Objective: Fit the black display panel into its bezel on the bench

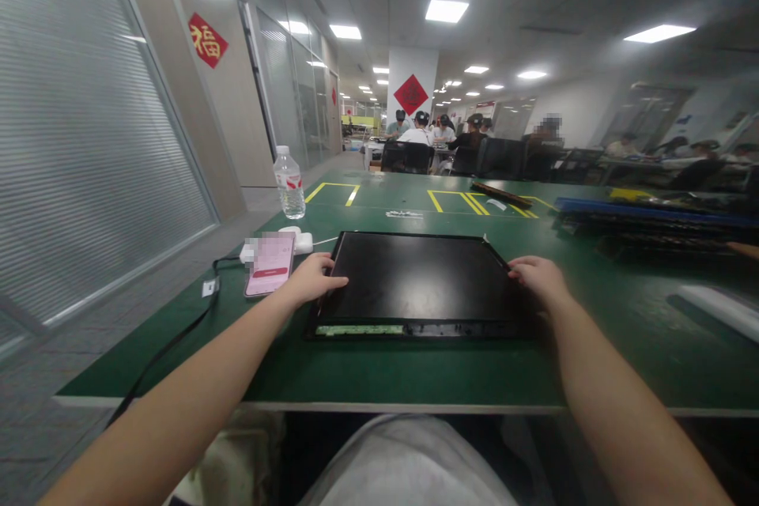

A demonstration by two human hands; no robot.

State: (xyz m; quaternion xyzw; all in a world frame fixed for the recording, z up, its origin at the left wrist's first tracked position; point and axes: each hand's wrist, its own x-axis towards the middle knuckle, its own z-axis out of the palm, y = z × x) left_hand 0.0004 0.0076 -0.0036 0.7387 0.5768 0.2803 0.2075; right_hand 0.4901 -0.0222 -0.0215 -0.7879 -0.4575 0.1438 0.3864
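Lap: you are sitting at the near edge of the green table (178,368), your grey-clad legs showing under it.
Panel: the black panel (418,281) is lying flat on the table right in front of you, square to the edge, its near strip showing a pale green band on the left.
Left hand: your left hand (311,278) is resting on the panel's left edge, fingers loosely curled over the rim, gripping nothing else.
Right hand: your right hand (538,277) is lying on the right edge near the far corner, fingers bent onto the rim; how tight the hold is, you cannot tell from here.
Handling: the panel is looking thin, wide and stiff, probably light for its span and likely fragile on its glossy face; the two side rims, where your hands are sitting, are looking like the safest places to hold.
Phone: a phone (269,262) with a pink screen is lying just left of your left hand, a white charger (298,241) and black cable (178,340) beside it.
Bottle: a clear bottle (289,183) is standing upright further back on the left, cap on, seemingly holding water; the level is hard to read.
Right side: dark flat parts (652,221) are stacking along the far right.
Far: seated people (421,130) are working at other tables.
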